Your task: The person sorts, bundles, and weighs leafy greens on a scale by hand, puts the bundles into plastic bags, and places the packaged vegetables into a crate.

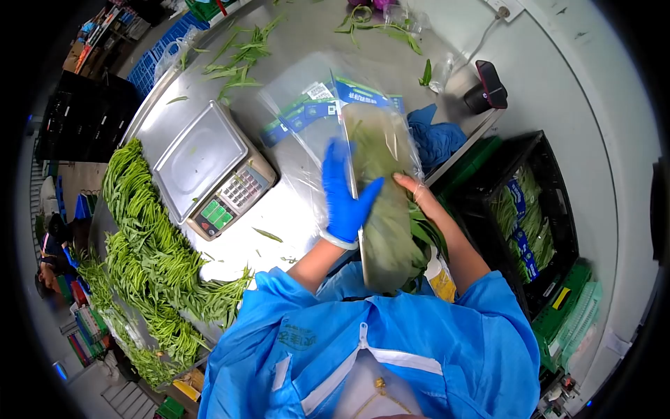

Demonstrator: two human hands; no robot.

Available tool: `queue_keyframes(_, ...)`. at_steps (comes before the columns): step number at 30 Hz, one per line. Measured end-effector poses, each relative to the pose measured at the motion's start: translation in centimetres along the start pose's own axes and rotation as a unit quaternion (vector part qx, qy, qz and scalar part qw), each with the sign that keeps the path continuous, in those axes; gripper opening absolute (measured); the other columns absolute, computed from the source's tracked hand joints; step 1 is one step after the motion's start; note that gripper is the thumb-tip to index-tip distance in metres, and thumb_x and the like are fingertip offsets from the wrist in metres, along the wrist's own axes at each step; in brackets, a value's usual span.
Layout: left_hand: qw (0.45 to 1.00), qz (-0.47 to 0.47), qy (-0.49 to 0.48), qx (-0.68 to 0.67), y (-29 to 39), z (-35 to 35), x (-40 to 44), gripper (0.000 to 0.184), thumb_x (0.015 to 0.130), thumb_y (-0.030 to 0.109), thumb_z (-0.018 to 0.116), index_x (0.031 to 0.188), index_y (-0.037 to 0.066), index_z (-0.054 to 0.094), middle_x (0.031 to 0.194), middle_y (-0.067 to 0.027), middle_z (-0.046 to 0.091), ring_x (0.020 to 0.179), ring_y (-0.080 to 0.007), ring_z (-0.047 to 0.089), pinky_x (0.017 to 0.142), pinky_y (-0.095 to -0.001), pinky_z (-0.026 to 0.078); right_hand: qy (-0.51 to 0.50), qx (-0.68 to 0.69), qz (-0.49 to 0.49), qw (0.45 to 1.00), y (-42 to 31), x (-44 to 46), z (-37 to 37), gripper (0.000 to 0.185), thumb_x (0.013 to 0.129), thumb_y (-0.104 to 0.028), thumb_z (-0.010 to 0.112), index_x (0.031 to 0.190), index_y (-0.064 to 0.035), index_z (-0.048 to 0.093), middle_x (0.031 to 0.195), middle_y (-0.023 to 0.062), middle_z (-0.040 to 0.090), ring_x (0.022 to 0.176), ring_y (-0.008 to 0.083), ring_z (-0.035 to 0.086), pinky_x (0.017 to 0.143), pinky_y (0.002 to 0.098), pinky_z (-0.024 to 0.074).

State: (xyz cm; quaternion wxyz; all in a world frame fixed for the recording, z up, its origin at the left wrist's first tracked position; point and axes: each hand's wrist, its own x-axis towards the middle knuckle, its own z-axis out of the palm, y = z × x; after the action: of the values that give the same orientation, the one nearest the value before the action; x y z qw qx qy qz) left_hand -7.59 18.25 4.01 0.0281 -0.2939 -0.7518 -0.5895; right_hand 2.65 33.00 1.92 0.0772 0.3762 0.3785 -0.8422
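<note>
Bagged leafy greens [380, 230] are lying lengthwise in front of the person's chest, in a clear bag with a blue-and-green printed top, and are reaching over the near edge of the metal table [296, 35]. That table is filling most of the view. At 3 o'clock from the bag, a black crate [562, 209] is standing beyond the right forearm, holding packed greens with blue labels. At 8 to 9 o'clock, a long heap of green stems [150, 244] is covering the table's left side. At 9 o'clock, a digital weighing scale [216, 171] is sitting between heap and bag. Flat printed bags [293, 115] are lying at 11 o'clock, partly covered by the filled one. At 10 to 11 o'clock, loose leafy stems [244, 56] are scattering farther out. A crumpled blue bundle [436, 136] is resting at 1 o'clock, just beside the bag, with a black device [486, 89] standing past it.

The blue-gloved left hand [347, 195] is spreading thumb from fingers over the bag's left side, hiding part of it; its fingertips are blurring. The bare right hand [412, 187] is laying its thumb on the right side; its other fingers are hiding, so whether it is pinching cannot be told.
</note>
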Motion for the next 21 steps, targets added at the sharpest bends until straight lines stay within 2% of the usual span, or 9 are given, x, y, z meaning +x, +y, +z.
queue_keyframes(2,0.878,-0.357,-0.060,-0.314,-0.5,-1.3,-1.0,0.070,0.084,0.022,0.071,0.140,0.001,0.034,0.130,-0.0163,0.050,0.121,-0.0274,0.048,0.099,-0.0356,0.042,0.036,-0.054,-0.051,0.997,0.3,0.3,1.4,0.047,0.086,-0.039,0.065,0.116,-0.0035,0.061,0.102,0.0069,0.064,0.089,0.0157,0.062,0.078,0.0286,0.0501)
queue_keyframes(3,0.719,-0.503,-0.154,-0.454,-1.3,-2.4,-1.4,0.070,0.086,0.025,0.069,0.141,0.001,0.032,0.131,-0.0148,0.050,0.119,-0.0247,0.050,0.097,-0.0334,0.044,0.052,-0.099,-0.086,0.990,0.5,1.5,1.6,0.047,0.086,-0.040,0.064,0.116,-0.0029,0.061,0.100,0.0068,0.065,0.089,0.0159,0.062,0.078,0.0290,0.0500)
queue_keyframes(7,0.728,-0.533,-0.175,-0.393,-0.2,-4.0,-7.4,0.055,0.095,0.035,0.055,0.136,0.003,0.041,0.124,-0.0112,0.057,0.108,-0.0201,0.058,0.093,-0.0321,0.046,0.079,-0.157,-0.158,0.972,2.2,9.5,-0.9,0.059,0.089,-0.049,0.057,0.120,0.0006,0.057,0.105,0.0086,0.064,0.094,0.0202,0.062,0.081,0.0339,0.0484)
queue_keyframes(8,0.700,-0.556,-0.180,-0.410,-0.2,-4.9,-8.0,0.057,0.094,0.036,0.057,0.136,0.000,0.041,0.126,-0.0119,0.056,0.111,-0.0200,0.056,0.095,-0.0321,0.045,0.126,-0.294,-0.286,0.903,1.3,5.2,2.3,0.069,0.091,-0.055,0.049,0.127,0.0035,0.051,0.118,0.0143,0.060,0.104,0.0253,0.059,0.089,0.0383,0.0440)
queue_keyframes(9,0.670,-0.578,-0.186,-0.427,-0.4,-5.9,-8.3,0.060,0.093,0.037,0.058,0.136,-0.002,0.041,0.128,-0.0126,0.054,0.114,-0.0199,0.055,0.097,-0.0320,0.044,0.120,-0.268,-0.230,0.928,0.9,4.0,4.3,0.069,0.094,-0.053,0.043,0.135,0.0022,0.044,0.133,0.0199,0.050,0.119,0.0300,0.051,0.100,0.0386,0.0376)
queue_keyframes(15,0.592,-0.569,-0.144,-0.552,0.9,-12.0,-6.4,0.060,0.099,0.046,0.041,0.136,-0.002,0.042,0.128,-0.0140,0.055,0.115,-0.0235,0.055,0.099,-0.0347,0.044,0.016,-0.481,-0.367,0.796,4.0,-7.5,7.5,0.042,0.096,-0.006,0.044,0.137,-0.0030,0.043,0.139,0.0224,0.043,0.128,0.0380,0.042,0.108,0.0402,0.0317)
queue_keyframes(17,0.725,-0.563,-0.146,-0.369,-0.7,-13.2,-7.4,0.062,0.098,0.049,0.041,0.131,-0.004,0.048,0.121,-0.0135,0.060,0.110,-0.0238,0.057,0.095,-0.0351,0.045,0.013,-0.532,-0.442,0.722,3.3,-9.1,7.8,0.041,0.088,-0.001,0.051,0.129,-0.0027,0.050,0.130,0.0213,0.050,0.119,0.0375,0.049,0.100,0.0412,0.0405)
queue_keyframes(19,0.747,-0.521,-0.177,-0.373,-1.7,-14.0,-7.3,0.066,0.097,0.052,0.042,0.130,-0.004,0.048,0.118,-0.0123,0.062,0.103,-0.0219,0.061,0.089,-0.0315,0.048,0.035,-0.572,-0.535,0.621,2.4,-8.4,7.1,0.037,0.083,-0.005,0.058,0.120,-0.0013,0.057,0.123,0.0174,0.055,0.110,0.0349,0.056,0.094,0.0404,0.0456)
queue_keyframes(21,0.835,-0.483,-0.148,-0.217,-2.6,-13.5,-6.6,0.056,0.096,0.054,0.043,0.086,0.002,0.060,0.075,-0.0046,0.057,0.068,-0.0143,0.053,0.068,-0.0278,0.044,0.138,-0.596,-0.627,0.482,0.2,-7.9,8.3,0.033,0.075,-0.005,0.064,0.108,-0.0007,0.061,0.104,0.0131,0.059,0.090,0.0302,0.059,0.076,0.0412,0.0503)
